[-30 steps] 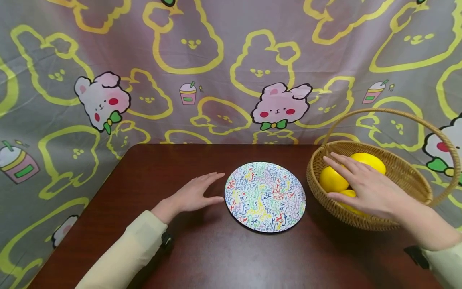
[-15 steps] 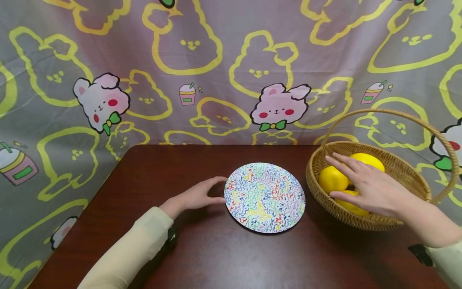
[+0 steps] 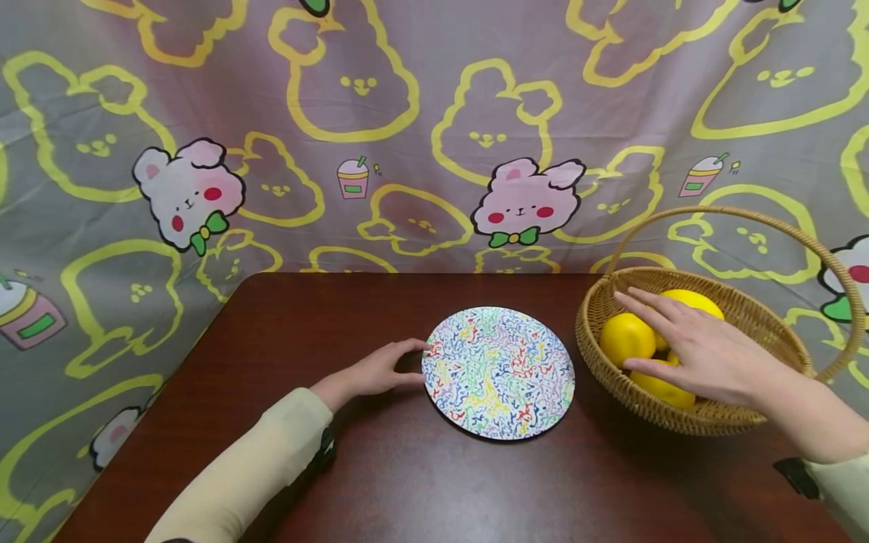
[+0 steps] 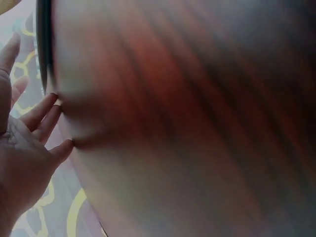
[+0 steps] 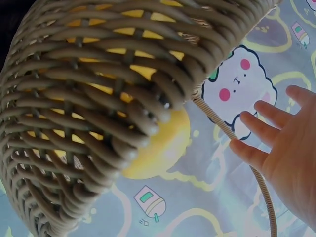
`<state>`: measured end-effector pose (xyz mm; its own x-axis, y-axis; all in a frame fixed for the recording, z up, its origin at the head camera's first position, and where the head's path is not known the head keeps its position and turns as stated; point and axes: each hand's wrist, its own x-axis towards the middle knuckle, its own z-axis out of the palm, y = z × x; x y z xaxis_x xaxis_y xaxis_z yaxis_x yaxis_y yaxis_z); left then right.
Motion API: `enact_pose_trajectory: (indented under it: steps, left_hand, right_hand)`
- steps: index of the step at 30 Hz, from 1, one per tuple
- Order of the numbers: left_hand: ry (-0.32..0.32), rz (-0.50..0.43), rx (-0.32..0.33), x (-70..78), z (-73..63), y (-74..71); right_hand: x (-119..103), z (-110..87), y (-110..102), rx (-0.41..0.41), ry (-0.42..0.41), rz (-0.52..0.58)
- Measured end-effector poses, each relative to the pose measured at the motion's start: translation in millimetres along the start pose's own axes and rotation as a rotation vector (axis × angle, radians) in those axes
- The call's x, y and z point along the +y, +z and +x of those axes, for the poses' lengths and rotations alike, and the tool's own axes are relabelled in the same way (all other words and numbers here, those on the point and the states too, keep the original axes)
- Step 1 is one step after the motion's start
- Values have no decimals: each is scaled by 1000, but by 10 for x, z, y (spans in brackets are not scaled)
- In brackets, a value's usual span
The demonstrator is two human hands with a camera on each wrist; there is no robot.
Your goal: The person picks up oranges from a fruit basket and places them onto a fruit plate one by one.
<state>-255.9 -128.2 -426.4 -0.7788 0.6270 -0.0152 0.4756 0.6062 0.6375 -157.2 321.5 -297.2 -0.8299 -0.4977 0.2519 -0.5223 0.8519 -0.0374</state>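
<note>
A round plate [image 3: 498,373], white with multicoloured squiggles and a dark edge, lies flat on the table. My left hand [image 3: 373,371] is at its left rim, thumb and fingers apart, fingertips touching or very near the edge. In the left wrist view, several fingertips of the left hand [image 4: 29,158] rest on the tabletop beside the plate's dark edge [image 4: 43,44]. Over the wicker basket [image 3: 760,320] my right hand [image 3: 713,362] is spread above several yellow lemons [image 3: 627,341], partly hiding them. In the right wrist view its fingers look straight, with nothing held.
The dark reddish-brown table [image 3: 326,309] reaches back to a curtain [image 3: 421,90] printed with cartoon rabbits. A tall arched handle [image 3: 740,215] rises over the basket, which stands to the right of the plate.
My left hand has moved slightly right and down to the plate's rim, its fingers bending a little. My right hand stays over the lemons, shifting slightly right. Plate and basket stay put.
</note>
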Motion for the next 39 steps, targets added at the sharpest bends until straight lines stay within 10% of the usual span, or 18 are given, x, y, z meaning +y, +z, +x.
enact_pose_trajectory:
  steps: [39]
  left_hand:
    - [-12,37,28,-69,46,56]
  right_hand:
    - [316,-20,-153,-111,159,78]
